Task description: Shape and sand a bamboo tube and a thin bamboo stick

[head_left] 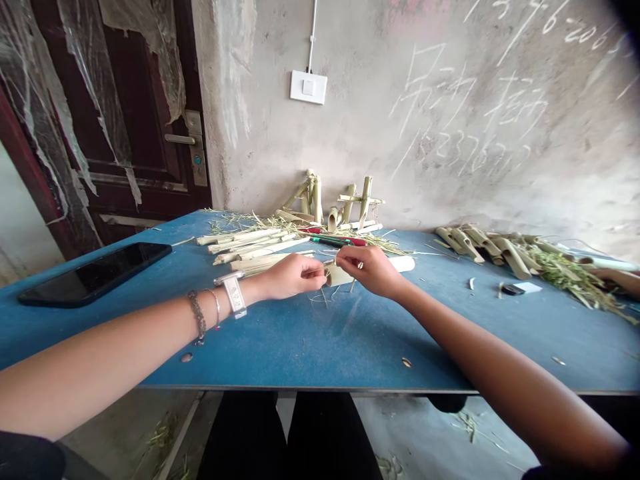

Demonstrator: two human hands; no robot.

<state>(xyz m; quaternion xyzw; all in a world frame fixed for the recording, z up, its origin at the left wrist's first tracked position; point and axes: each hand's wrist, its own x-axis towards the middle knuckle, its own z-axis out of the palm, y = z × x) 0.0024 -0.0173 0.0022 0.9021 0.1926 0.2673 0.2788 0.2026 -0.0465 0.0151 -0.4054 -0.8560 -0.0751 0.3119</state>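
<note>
My left hand (295, 275), with a watch and bracelets at the wrist, is closed in a pinch above the table's middle. Facing it, my right hand (373, 269) also pinches, its fingertips a short way from the left ones. What either pinch holds is too small to make out. Between and just below the hands lies a pale hollow bamboo-like tube (338, 275). A pale rounded end (403, 264) shows beyond my right hand; whether it belongs to the same tube is hidden. Thin fibres (325, 297) lie under the fingers.
Cut stalks (250, 241) lie behind my left hand. Tied stalk frames (313, 197) stand by the wall. A phone (100, 273) is at left. At right are more tubes (473, 243), leafy shavings (565, 270), a black-and-white tool (520, 288) and seemingly another person's hand (620, 279).
</note>
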